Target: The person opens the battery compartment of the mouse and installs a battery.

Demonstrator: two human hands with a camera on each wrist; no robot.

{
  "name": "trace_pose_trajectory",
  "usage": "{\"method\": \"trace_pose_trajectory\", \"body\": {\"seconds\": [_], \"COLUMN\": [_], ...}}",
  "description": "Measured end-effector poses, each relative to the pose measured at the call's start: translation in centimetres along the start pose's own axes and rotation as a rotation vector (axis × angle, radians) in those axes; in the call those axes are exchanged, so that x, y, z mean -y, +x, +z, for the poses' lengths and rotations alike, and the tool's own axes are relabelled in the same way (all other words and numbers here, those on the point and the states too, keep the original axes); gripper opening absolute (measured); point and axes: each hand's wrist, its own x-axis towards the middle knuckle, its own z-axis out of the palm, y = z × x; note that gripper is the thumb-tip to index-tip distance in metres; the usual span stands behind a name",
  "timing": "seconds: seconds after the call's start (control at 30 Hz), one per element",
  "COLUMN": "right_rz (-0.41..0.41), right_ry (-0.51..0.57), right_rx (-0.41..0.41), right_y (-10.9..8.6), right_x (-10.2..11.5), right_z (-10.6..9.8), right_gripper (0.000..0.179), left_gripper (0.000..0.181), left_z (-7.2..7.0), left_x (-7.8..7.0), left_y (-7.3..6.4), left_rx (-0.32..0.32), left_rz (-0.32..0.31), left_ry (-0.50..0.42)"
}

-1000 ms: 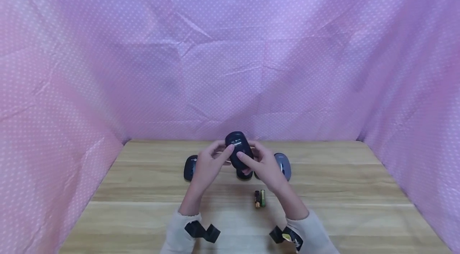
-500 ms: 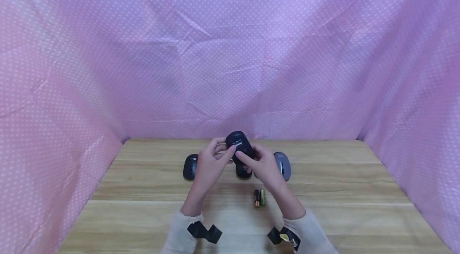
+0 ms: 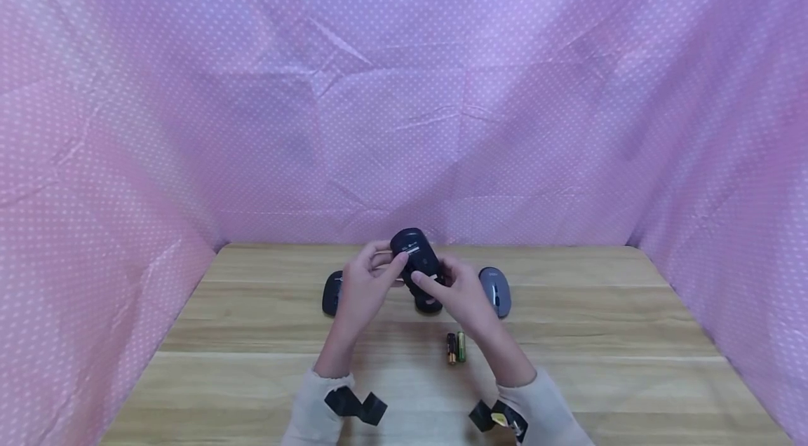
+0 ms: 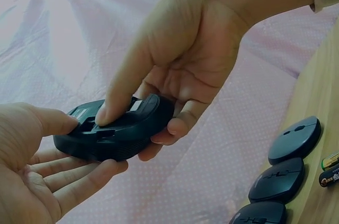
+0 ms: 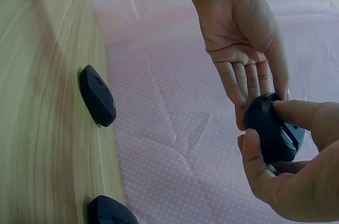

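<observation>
Above the table, both hands hold a black computer mouse [image 3: 413,249] with its underside up. My left hand [image 3: 366,281] grips its left side, thumb on the underside and fingers beneath. My right hand [image 3: 467,295] grips the near end, its thumb [image 4: 108,110] pressing on the underside. In the left wrist view a recess shows by the thumbs, and a pale label [image 4: 136,105] near the right-hand end; the battery cover looks shifted, partly hidden by the right hand. Right of centre, two batteries, one black and copper [image 3: 451,348], one green [image 3: 461,347], lie side by side on the table.
A dark mouse [image 3: 332,293] lies left of the hands, partly covered by the left one. Another black mouse [image 3: 428,305] sits below the held one. A grey mouse [image 3: 495,291] lies to the right. Pink dotted cloth [image 3: 404,116] hangs around the wooden table [image 3: 252,334].
The held mouse has shifted slightly left and tilted. A pale patch now shows near its lower end by the right thumb. The batteries have stayed put.
</observation>
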Motion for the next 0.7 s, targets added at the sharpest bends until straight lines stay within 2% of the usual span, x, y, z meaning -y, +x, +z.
{"method": "trace_pose_trajectory", "body": {"seconds": [0.33,0.5,0.7], "right_rz": [0.047,0.041,0.008], "right_ry": [0.025,0.068,0.090], "right_rx": [-0.029,0.001,0.059], "right_y": [-0.2,-0.2,-0.2], "right_x": [-0.1,-0.2,-0.2], "right_z": [0.4,0.5,0.4], "right_gripper": [0.030,0.031,0.031], "left_gripper": [0.030,0.031,0.031], "left_z": [-1.0,-1.6,-2.7], "left_x": [-0.1,0.0,0.0], "left_y": [0.3,0.5,0.8], "left_rx": [-0.031,-0.058,-0.132], "left_rz": [-0.058,-0.078,-0.090], "left_ry": [-0.022,-0.025,-0.043]}}
